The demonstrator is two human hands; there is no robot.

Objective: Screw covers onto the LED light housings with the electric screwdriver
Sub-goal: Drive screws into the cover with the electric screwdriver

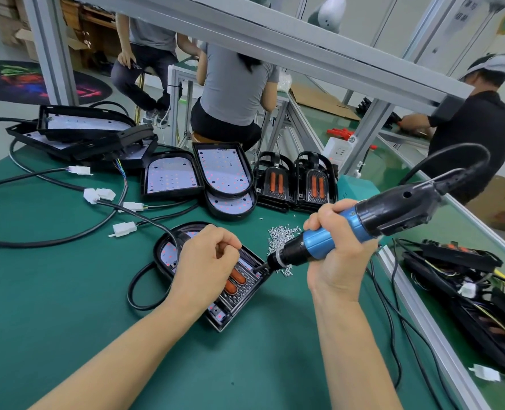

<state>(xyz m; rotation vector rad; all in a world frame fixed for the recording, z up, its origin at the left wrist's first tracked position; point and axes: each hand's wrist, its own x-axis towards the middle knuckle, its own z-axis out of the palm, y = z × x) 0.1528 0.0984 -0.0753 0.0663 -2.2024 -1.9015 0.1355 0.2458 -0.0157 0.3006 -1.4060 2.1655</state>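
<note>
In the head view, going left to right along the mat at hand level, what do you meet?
White connector → left hand resting on the cover → loose screw pile → right hand gripping the electric screwdriver → bundle of wired housings.

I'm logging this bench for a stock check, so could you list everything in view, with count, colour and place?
LED light housing being worked on: one, black, near centre of the mat.
Cover: one, black with two orange strips, lying on that housing.
Open housings: several, black with white LED boards, behind the work and far left.
Spare covers: two stacks, black and orange, right of the open housings.
Screws: a loose pile, silver, by the screwdriver tip.
Cable connectors: several, white, on black cables at left.
Mat: one, green.
Electric screwdriver: one, blue and black, bit at the cover's corner.
Left hand: on the cover.
Right hand: grips the screwdriver.
</note>
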